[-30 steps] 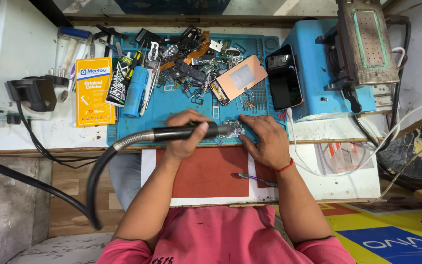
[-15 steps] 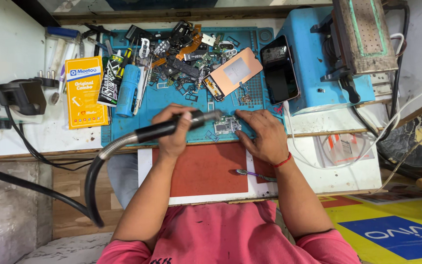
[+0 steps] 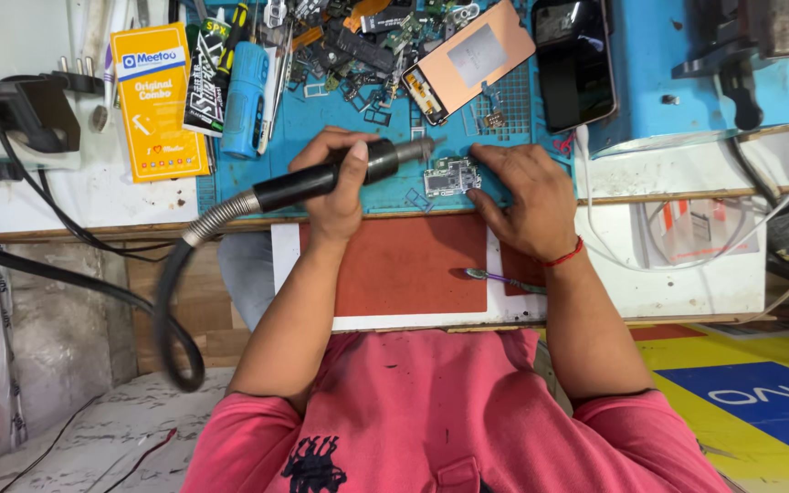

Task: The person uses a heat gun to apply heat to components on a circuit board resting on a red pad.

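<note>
Head view: left hand (image 3: 335, 187) grip clamped on hot-air wand (image 3: 321, 180); right hand (image 3: 522, 196) fingers together, pressing circuit board (image 3: 451, 175) on blue mat (image 3: 321, 137).

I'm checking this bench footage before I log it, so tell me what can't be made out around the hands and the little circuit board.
All in the head view:
- Circuit board: parts too small to tell apart; right edge covered by the right hand.
- Hot-air handpiece: grip hidden by the left hand; whether its nozzle touches the board cannot be told.
- Dark phone: top cut off by the frame edge.
- Tool under the right wrist: far end hidden by it.
</note>
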